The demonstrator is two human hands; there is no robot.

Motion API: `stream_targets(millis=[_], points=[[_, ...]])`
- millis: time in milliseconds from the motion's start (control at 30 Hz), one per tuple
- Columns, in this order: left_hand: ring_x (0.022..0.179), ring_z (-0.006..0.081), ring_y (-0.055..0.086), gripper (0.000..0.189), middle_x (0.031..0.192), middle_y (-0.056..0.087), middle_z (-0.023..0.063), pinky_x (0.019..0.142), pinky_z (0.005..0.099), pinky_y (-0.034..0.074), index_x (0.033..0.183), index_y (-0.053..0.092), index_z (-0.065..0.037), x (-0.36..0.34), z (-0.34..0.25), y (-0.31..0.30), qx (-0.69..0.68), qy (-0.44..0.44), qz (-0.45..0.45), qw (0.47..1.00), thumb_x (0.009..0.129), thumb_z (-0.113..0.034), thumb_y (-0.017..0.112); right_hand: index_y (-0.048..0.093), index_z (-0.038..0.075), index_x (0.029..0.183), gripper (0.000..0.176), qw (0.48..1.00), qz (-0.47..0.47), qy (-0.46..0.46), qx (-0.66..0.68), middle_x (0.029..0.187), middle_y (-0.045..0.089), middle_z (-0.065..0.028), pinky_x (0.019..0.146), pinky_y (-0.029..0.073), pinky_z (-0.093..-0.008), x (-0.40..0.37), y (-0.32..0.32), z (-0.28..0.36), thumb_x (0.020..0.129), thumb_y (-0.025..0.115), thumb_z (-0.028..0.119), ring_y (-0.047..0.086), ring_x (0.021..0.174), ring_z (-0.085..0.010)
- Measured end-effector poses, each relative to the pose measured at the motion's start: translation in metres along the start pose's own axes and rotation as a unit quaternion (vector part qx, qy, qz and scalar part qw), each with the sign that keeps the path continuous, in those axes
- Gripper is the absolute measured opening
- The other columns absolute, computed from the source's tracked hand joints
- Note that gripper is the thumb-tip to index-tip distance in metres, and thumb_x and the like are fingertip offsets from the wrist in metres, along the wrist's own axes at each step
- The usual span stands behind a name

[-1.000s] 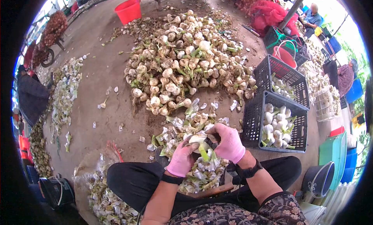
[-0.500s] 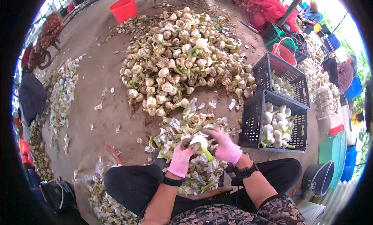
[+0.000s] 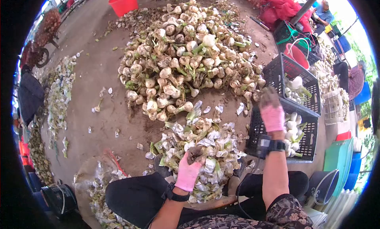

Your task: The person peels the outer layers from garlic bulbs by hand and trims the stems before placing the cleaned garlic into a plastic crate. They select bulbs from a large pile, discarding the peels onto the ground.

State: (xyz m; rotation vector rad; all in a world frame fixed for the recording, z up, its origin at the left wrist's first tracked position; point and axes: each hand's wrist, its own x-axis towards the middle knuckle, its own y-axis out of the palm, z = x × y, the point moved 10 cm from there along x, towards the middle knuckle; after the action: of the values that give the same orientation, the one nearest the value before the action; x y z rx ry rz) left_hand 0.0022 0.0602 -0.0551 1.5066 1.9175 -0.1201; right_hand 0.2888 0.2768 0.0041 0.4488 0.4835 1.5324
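My right hand [image 3: 272, 112], in a pink glove with soiled fingertips, reaches out over the near black crate [image 3: 256, 128]. Its fingers are stretched out and blurred, with no bulb visible in them. White garlic bulbs [image 3: 292, 134] with green stems lie in that crate. Beyond it, a large white garlic bulb [image 3: 296, 83] shows in the far black crate [image 3: 279, 68], apart from the hand. My left hand [image 3: 190, 169], gloved alike, is curled closed above the heap of peeled garlic skins [image 3: 213, 146] between my legs; whatever its fingers hold, if anything, is hidden.
A big pile of unpeeled garlic [image 3: 186, 62] spreads ahead of me. A red tub [image 3: 123, 3] stands behind it, and a red bucket [image 3: 297, 55] by the far crate. Dark buckets [image 3: 322, 185] flank me. Other people [image 3: 356, 78] sit at the far right.
My right hand has swung away from my left, out to the right over the crates. The bulb held between both hands has left them, and a large bulb now shows in the far crate.
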Motion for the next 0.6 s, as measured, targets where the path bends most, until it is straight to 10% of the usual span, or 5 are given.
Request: stream_targets(millis=[67, 100, 167, 300, 600], points=[[0.095, 0.0137, 0.058, 0.047, 0.109, 0.06, 0.0102, 0.087, 0.0251, 0.046, 0.124, 0.043, 0.009, 0.007, 0.008, -0.004, 0.049, 0.022, 0.002, 0.999, 0.08, 0.004, 0.06, 0.057, 0.008, 0.12, 0.037, 0.916, 0.083, 0.006, -0.392, 0.111, 0.061, -0.0086, 0.086, 0.049, -0.0279, 0.003, 0.021, -0.056, 0.083, 0.056, 0.002, 0.06, 0.097, -0.017], [0.093, 0.0146, 0.06, 0.053, 0.11, 0.06, 0.0109, 0.086, 0.0251, 0.046, 0.129, 0.037, 0.011, 0.01, 0.008, -0.006, 0.101, 0.047, 0.006, 0.994, 0.084, -0.001, 0.062, 0.061, 0.009, 0.114, 0.035, 0.933, -0.01, 0.143, -0.33, 0.103, 0.064, -0.0085, 0.079, 0.051, -0.0278, -0.001, 0.009, -0.114, 0.079, 0.062, 0.002, 0.062, 0.09, -0.0177], [0.092, 0.0133, 0.059, 0.05, 0.109, 0.06, 0.0095, 0.085, 0.0255, 0.046, 0.125, 0.043, 0.009, 0.01, 0.005, -0.009, 0.152, 0.042, -0.025, 0.987, 0.082, -0.001, 0.064, 0.062, 0.009, 0.115, 0.036, 0.793, 0.182, 0.179, -0.553, 0.105, 0.064, -0.0137, 0.079, 0.051, -0.0306, -0.019, 0.052, -0.198, 0.079, 0.064, 0.007, 0.063, 0.092, -0.0229], [0.09, 0.0101, 0.057, 0.04, 0.106, 0.061, 0.0064, 0.082, 0.0252, 0.047, 0.118, 0.051, 0.005, 0.018, 0.001, -0.007, 0.108, 0.06, -0.027, 0.992, 0.08, 0.0, 0.063, 0.068, 0.015, 0.105, 0.037, 0.618, 0.131, 0.112, -0.767, 0.094, 0.065, -0.0156, 0.086, 0.047, -0.0416, -0.03, 0.051, -0.27, 0.072, 0.055, 0.003, 0.06, 0.095, -0.0359], [0.111, 0.0188, 0.051, 0.067, 0.121, 0.052, 0.0104, 0.096, 0.0295, 0.041, 0.133, 0.038, 0.004, 0.011, -0.028, -0.019, 0.276, 0.158, -0.088, 0.944, 0.071, 0.009, 0.061, 0.062, -0.001, 0.11, 0.026, 0.888, 0.133, 0.332, -0.289, 0.097, 0.065, -0.0043, 0.077, 0.048, -0.0259, -0.099, 0.097, -0.193, 0.085, 0.062, 0.008, 0.059, 0.084, -0.0117]])
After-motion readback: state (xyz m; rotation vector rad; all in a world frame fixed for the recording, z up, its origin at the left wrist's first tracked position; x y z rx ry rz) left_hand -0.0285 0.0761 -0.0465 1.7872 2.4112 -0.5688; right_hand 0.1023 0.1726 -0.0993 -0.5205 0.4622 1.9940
